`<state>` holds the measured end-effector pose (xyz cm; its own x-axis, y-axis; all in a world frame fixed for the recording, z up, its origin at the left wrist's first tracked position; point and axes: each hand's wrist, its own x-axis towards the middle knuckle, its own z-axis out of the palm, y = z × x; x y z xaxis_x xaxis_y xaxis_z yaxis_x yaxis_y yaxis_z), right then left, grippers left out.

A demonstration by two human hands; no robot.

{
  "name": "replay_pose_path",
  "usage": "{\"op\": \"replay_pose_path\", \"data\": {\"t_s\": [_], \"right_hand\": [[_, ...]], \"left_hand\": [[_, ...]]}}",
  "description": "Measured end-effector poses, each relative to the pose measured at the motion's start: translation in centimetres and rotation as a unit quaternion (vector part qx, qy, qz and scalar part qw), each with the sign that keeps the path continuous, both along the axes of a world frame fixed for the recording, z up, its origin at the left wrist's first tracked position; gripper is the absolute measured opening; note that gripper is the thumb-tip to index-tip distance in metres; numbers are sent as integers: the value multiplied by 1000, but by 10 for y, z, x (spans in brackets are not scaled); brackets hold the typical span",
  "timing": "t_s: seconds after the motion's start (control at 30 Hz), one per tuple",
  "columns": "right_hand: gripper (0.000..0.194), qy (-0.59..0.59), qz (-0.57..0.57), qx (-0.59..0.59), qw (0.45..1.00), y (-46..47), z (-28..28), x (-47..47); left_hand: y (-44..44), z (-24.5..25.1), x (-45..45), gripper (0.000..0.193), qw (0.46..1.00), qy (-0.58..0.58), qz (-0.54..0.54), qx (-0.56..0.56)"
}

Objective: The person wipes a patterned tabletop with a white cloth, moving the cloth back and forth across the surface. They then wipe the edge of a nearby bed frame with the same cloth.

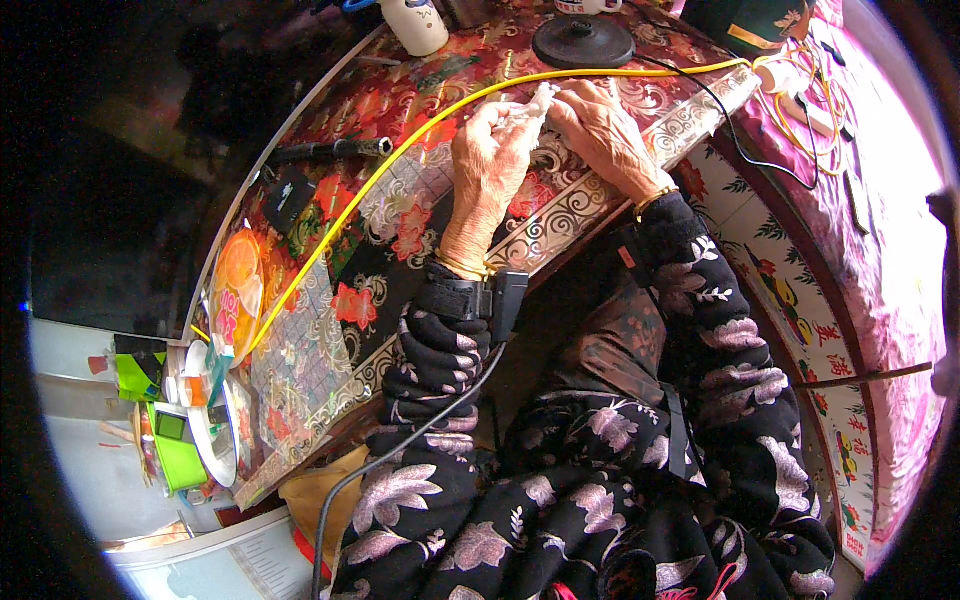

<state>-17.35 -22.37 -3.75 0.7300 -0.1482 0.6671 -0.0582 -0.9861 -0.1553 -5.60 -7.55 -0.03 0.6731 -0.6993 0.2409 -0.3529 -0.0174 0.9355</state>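
My left hand (493, 150) is closed around a crumpled white tissue or thin cloth (534, 112), over the patterned tablecloth (409, 232). Close on its right, my right hand (604, 131) has its fingertips against the upper end of the same white piece. Just beyond both hands, a yellow cable (487, 88) arcs across the table. Behind that lies a round black kettle base (583, 43), its black cord running off to the right. Each wrist carries a black strap, and a grey cable runs down from the box on the left one.
A white cup-like container (415, 28) and a mug (587, 6) stand at the far side. A black tube (330, 148) and an orange package (238, 285) lie left. At right, a power strip (810, 112) and tangled cables rest on pink fabric (892, 300).
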Motion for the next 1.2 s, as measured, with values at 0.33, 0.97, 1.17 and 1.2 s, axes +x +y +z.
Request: {"op": "replay_pose_path", "data": {"t_s": [0.33,0.97,1.17,1.2], "right_hand": [[23,-4,2,-22,1000,-1,-2,-1],[26,-83,-13,9,996,9,1,0],[23,-95,-26,124,987,9,-5,4],[23,-98,-22,126,987,8,-6,5]], "left_hand": [[0,2,-1,38,1000,-13,18,4],[-1,-5,3,39,999,-37,-13,24],[-4,-10,3,40,999,-31,-35,14],[-4,-10,2,40,998,-55,-33,1]]}}
